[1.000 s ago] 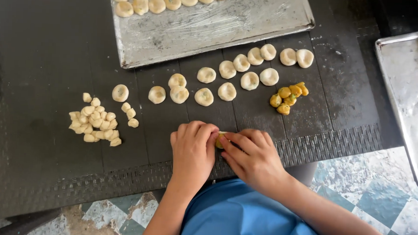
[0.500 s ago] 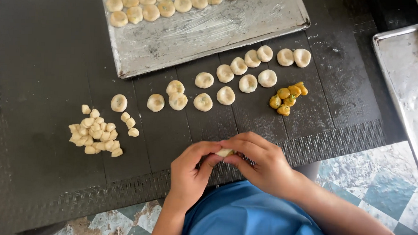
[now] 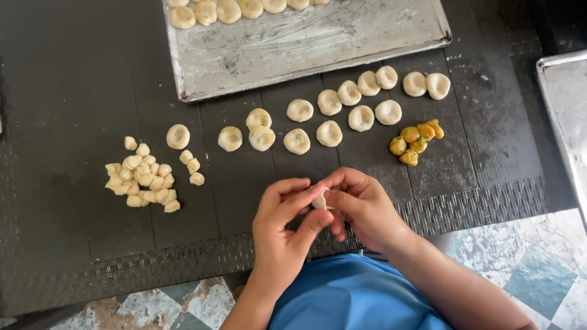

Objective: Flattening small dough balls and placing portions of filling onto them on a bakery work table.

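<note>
Closest to the camera, above the blue shirt (image 3: 360,304), the left hand (image 3: 281,229) and the right hand (image 3: 363,210) meet over the near edge of the black mat (image 3: 69,66). Between them sits a small piece of pale dough (image 3: 319,201), pinched by the left thumb and forefinger on one side and by the right fingertips on the other. A second ago both hands were pressed down flat on the mat; since then they have lifted, and the dough is now held just clear of the surface, so the work has gone from pressing to shaping in the fingers.

Left of the hands lies a heap of small dough pieces (image 3: 143,179), well apart from them. Beyond the hands, a loose double row of round shaped dough balls (image 3: 327,117) runs across the mat, and just right of it a small cluster of yellow filling balls (image 3: 415,140). Farthest off, a floured metal baking tray (image 3: 324,42) carries a line of finished balls along its far edge. A second metal tray (image 3: 578,123) shows at the right.
</note>
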